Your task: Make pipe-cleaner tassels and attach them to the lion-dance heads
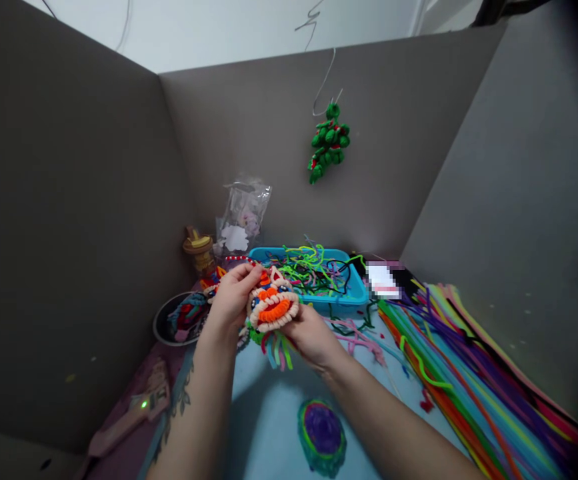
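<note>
Between my two hands is a pipe-cleaner lion-dance head (275, 309), cream with an orange mouth and nose, a pointed ear and blue-and-white eyes. Coloured strands hang below it. My left hand (233, 293) grips it at the upper left, thumb and fingers pinched near the top. From the lower right my right hand (313, 337) supports it, its fingers curled behind and partly hidden. More colourful pipe-cleaner work and a red-and-white beaded strip (239, 259) show beside my left hand; whether they join the head I cannot tell.
A blue tray (361, 293) of pipe-cleaner scraps stands behind. Bundled pipe cleaners (449, 367) lie right; a glue gun (141, 407) and a metal bowl (159, 327) are left. A purple-and-green disc (323, 433) lies in front. A green ornament (329, 143) hangs from wire.
</note>
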{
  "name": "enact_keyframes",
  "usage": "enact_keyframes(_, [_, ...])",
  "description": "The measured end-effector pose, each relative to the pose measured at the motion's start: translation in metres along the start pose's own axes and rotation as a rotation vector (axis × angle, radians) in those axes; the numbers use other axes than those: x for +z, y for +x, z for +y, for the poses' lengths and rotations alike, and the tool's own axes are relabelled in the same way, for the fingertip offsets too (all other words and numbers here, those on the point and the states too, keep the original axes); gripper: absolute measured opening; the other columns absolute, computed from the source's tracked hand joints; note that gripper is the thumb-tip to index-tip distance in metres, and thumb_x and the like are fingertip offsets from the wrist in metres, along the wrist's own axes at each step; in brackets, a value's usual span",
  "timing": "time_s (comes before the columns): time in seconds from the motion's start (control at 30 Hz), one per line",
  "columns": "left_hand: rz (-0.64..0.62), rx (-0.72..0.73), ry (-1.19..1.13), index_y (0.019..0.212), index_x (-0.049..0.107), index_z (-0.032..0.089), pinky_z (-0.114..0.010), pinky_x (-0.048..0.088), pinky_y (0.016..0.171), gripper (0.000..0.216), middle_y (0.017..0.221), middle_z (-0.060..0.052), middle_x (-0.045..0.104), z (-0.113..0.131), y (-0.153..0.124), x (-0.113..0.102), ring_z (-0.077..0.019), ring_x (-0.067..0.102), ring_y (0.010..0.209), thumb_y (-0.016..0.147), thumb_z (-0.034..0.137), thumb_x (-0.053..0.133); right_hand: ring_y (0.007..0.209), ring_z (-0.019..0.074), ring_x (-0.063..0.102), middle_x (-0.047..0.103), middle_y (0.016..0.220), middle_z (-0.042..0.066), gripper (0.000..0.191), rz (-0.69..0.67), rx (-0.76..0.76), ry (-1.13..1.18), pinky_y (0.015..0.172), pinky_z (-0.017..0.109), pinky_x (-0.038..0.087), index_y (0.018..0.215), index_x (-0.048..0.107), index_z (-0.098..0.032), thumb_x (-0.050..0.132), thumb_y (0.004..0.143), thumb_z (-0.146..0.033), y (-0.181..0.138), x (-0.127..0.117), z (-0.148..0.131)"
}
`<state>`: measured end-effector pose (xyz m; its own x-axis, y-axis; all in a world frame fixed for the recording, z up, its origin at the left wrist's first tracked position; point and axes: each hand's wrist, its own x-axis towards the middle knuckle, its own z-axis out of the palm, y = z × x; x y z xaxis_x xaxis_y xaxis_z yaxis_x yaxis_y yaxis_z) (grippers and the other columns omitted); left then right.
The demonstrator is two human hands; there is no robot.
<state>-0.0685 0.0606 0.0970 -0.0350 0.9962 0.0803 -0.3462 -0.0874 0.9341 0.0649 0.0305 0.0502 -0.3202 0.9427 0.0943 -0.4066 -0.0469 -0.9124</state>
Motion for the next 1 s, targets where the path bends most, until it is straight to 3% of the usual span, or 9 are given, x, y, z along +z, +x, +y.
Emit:
enact_keyframes(0.13, [0.004,-0.007,-0.022,0.063,0.055,0.015,-0.019,0.041,0.048,0.041,0.057,0.005,0.058,-0.001,0.001,0.002,-0.0071,0.050,0.048,0.053,0.042,0.085,0.076,0.0202,0.063,0.072,0.081,0.004,0.017,0.017,-0.088,-0.231,0.077,0.034,0.049,0.083,0.072,-0.016,0.067,0.067,-0.020,-0.002,0.000,-0.007])
enact_keyframes(0.27, [-0.012,-0.017,-0.009,0.062,0.054,0.015,-0.018,0.040,0.048,0.041,0.056,0.005,0.057,-0.003,0.001,0.002,-0.0068,0.049,0.048,0.055,0.042,0.084,0.077,0.0214,0.062,0.070,0.079,0.003,0.018,0.048,-0.185,-0.343,0.076,0.034,0.048,0.078,0.070,-0.017,0.058,0.066,-0.015,0.000,0.000,-0.006])
enact_keyframes(0.47, [-0.022,0.012,0.065,0.062,0.055,0.015,-0.018,0.035,0.045,0.038,0.054,0.005,0.054,-0.002,-0.001,0.001,-0.0055,0.044,0.045,0.059,0.042,0.081,0.083,0.0208,0.055,0.065,0.082,0.003,0.018,0.298,-0.302,-0.410,0.082,0.033,0.045,0.072,0.068,-0.021,0.061,0.060,-0.010,0.002,-0.006,0.009])
enact_keyframes(0.6, [-0.035,0.053,0.125,0.063,0.058,0.015,-0.018,0.034,0.046,0.035,0.056,0.004,0.057,0.000,-0.004,0.006,-0.0058,0.046,0.047,0.060,0.041,0.081,0.075,0.0187,0.056,0.064,0.081,0.003,0.014,0.339,-0.278,-0.354,0.074,0.031,0.047,0.068,0.063,-0.020,0.065,0.058,-0.011,0.002,-0.010,0.010])
enact_keyframes(0.77, [-0.008,0.075,0.144,0.064,0.059,0.015,-0.018,0.034,0.046,0.034,0.058,0.003,0.059,0.003,-0.006,0.005,-0.0067,0.047,0.048,0.059,0.041,0.081,0.076,0.0181,0.060,0.069,0.078,0.002,0.015,0.151,-0.186,-0.174,0.075,0.030,0.050,0.073,0.065,-0.019,0.069,0.059,-0.013,0.007,-0.013,0.007])
enact_keyframes(1.0, [-0.011,0.015,0.063,0.062,0.058,0.015,-0.018,0.037,0.046,0.037,0.054,0.005,0.056,0.006,-0.005,-0.001,-0.0064,0.046,0.046,0.056,0.041,0.083,0.077,0.0195,0.067,0.071,0.075,0.004,0.028,-0.097,0.068,0.182,0.075,0.032,0.053,0.079,0.069,-0.015,0.083,0.056,-0.024,0.011,-0.011,0.012])
